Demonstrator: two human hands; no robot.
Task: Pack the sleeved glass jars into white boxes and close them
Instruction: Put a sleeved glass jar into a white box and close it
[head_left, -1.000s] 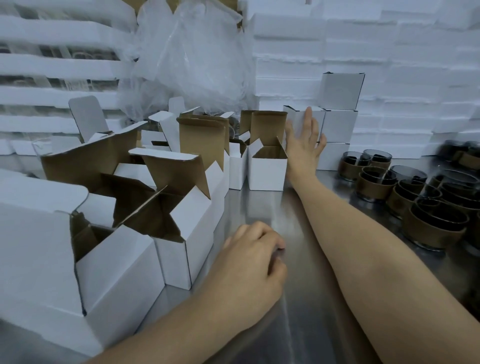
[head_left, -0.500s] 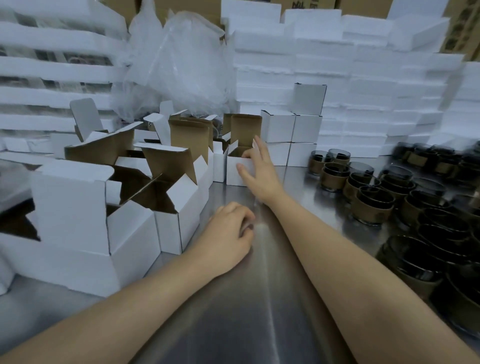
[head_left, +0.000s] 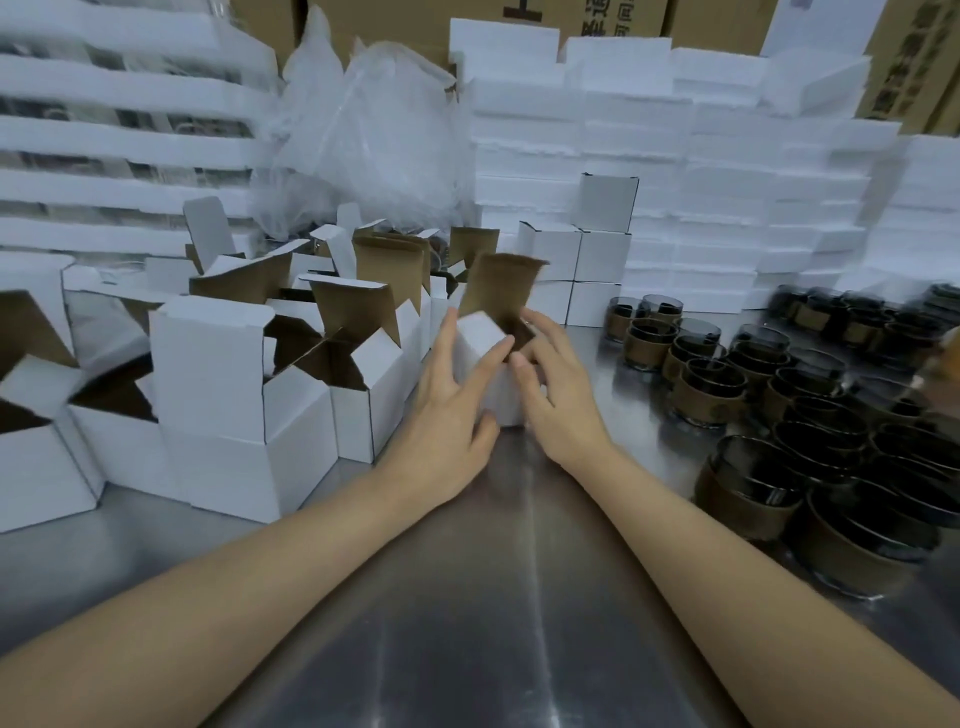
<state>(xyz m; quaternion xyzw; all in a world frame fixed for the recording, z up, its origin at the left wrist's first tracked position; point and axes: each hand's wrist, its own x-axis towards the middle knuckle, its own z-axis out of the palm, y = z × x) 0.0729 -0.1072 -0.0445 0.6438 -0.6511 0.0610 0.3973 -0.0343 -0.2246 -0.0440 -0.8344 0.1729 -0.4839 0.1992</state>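
Evidently, just left of the sleeved glass jars (head_left: 696, 387), the left hand (head_left: 447, 405) wraps spread fingers round the near corner of 1 white box (head_left: 482, 335) while the right hand (head_left: 563, 400) pinches its other side with bent fingers, probably steadying it, lid flap (head_left: 501, 283) upright, to take a jar.

packing workshop | steel table (head_left: 467, 623); stacked foam slabs (head_left: 727, 171); cartons (head_left: 909, 57)

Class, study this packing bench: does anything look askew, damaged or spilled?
Nothing damaged or spilled. Only the box held between the left hand and right hand looks tilted, flap up; the jars stand upright.
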